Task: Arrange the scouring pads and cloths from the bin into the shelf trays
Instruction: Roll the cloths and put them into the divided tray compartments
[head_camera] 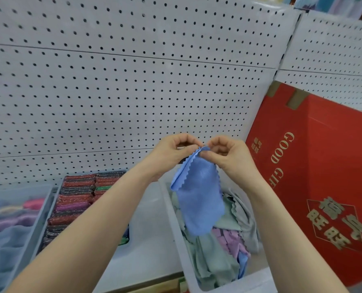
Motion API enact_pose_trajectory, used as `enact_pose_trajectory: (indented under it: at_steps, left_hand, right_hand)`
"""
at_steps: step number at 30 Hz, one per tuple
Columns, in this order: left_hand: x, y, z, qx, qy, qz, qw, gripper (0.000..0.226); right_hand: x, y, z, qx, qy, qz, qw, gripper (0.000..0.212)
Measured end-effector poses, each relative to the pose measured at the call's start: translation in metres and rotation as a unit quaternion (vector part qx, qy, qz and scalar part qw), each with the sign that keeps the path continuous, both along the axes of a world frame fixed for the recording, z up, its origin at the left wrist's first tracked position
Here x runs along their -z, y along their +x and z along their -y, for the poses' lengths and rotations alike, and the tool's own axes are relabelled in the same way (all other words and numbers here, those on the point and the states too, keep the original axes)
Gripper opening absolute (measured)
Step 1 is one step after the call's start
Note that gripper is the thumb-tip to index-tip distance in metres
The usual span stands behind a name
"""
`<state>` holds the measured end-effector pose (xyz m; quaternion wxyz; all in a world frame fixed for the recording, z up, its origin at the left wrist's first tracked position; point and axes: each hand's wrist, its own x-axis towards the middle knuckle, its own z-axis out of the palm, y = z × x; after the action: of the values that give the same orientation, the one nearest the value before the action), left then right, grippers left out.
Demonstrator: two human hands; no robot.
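A blue cloth (199, 197) with zigzag edges hangs in the air above the bin. My left hand (171, 153) and my right hand (228, 155) both pinch its top edge, close together. Below it stands a white bin (175, 225) with loose cloths (213, 256) in green, lilac and blue. To the left, a grey tray (55, 195) holds rows of glittery scouring pads (76, 199) in red, purple and black. At the far left another tray (42, 210) holds folded cloths (11, 216) in pink, purple and blue.
A white pegboard wall (123, 85) rises behind the shelf. A large red cardboard box (323, 187) with gold lettering leans at the right, next to the bin. A strip of white shelf (146, 229) shows between the pad tray and the bin.
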<state>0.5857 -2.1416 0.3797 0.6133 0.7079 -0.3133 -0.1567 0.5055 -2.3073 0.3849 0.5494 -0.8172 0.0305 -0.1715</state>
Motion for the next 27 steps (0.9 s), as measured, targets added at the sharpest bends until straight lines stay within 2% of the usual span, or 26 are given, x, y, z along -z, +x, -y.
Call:
enact_pose_trajectory:
  at_steps: [4,7,8,11,13,15,18,19,24,27]
  left_hand:
    - [-0.002,-0.002,-0.002,-0.009,-0.004,0.012,1.000,0.013]
    - [0.002,-0.004,-0.005,-0.014,0.006,0.084,0.996,0.056]
    - [0.003,-0.004,-0.006,-0.013,0.020,0.116,0.993,0.068]
    - [0.003,-0.003,-0.008,-0.023,0.056,0.187,0.980,0.084]
    - [0.003,0.000,-0.010,-0.050,0.100,0.234,0.966,0.082]
    - [0.007,0.006,-0.015,-0.097,0.148,0.236,0.955,0.071]
    - [0.014,0.016,-0.026,-0.185,0.181,0.196,0.946,0.024]
    - [0.015,0.017,-0.028,-0.200,0.165,0.180,0.949,0.018]
    - [0.012,0.018,-0.026,-0.216,0.036,0.114,0.969,0.018]
    - [0.005,0.018,-0.026,-0.189,-0.044,0.025,0.981,0.015]
  right_hand:
    - [0.004,0.008,-0.004,0.043,-0.045,0.007,0.998,0.019]
    - [0.008,0.015,0.001,0.044,-0.073,-0.035,0.996,0.027]
    - [0.008,0.016,0.002,0.028,-0.073,-0.054,0.995,0.024]
    - [0.007,0.018,0.002,-0.007,-0.038,-0.067,0.997,0.009]
    - [0.007,0.020,0.004,-0.008,-0.015,-0.045,0.999,0.013]
    - [0.004,0.020,0.006,-0.007,0.002,-0.028,1.000,0.012]
    - [0.000,0.017,0.011,0.002,0.025,-0.016,1.000,0.008]
    - [-0.001,0.016,0.013,0.004,0.024,-0.014,1.000,0.009]
    - [-0.004,0.014,0.014,0.015,-0.021,-0.022,0.999,0.011]
    - [-0.013,0.009,0.017,0.028,0.026,0.010,0.999,0.011]
